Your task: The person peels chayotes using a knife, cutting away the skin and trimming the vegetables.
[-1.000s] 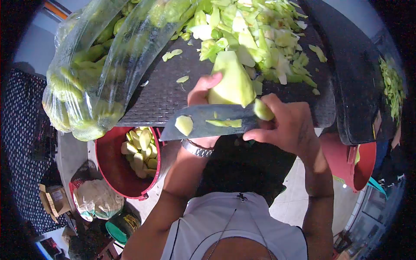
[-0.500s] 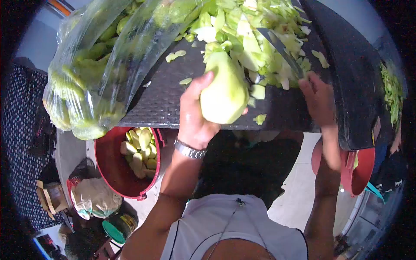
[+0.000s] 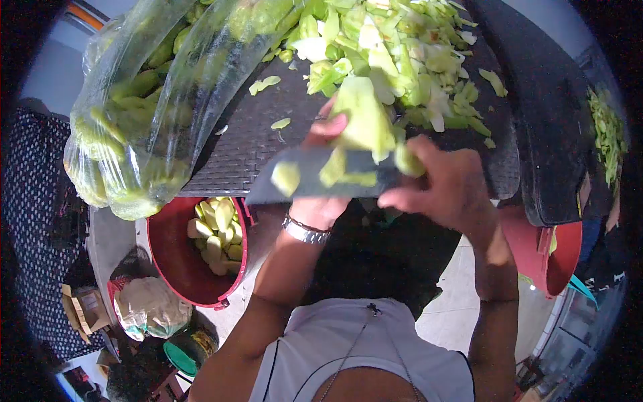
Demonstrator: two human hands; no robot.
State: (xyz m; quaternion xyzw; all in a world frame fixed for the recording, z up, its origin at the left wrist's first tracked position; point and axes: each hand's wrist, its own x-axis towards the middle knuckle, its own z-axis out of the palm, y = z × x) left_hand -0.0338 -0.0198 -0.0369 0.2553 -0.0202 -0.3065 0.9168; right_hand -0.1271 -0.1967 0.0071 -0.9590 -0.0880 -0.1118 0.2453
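Note:
A pale green peeled chayote (image 3: 364,114) is gripped in my left hand (image 3: 327,128) over the table's near edge. Its thumb lies along the side, and the other fingers are mostly hidden. My right hand (image 3: 450,186) is closed on the handle of a broad-bladed knife (image 3: 309,182). Blurred by motion, the blade spans left in front of my left palm and below the chayote, with several pale green patches on it. I cannot tell if the blade touches the chayote. Just beyond lies a heap of chayote peelings (image 3: 425,63).
A clear plastic bag (image 3: 134,144) of unpeeled chayotes hangs over the table's left side. The dark woven tabletop (image 3: 268,110) holds loose scraps. Below left stands a red tub (image 3: 171,258) with cut pieces; another red container (image 3: 566,258) is at right, near a black chair-like panel (image 3: 546,120).
My right hand has swung left and nearer with the knife, from beside the peelings to in front of the chayote. The chayote has tilted and shifted slightly right in my left hand.

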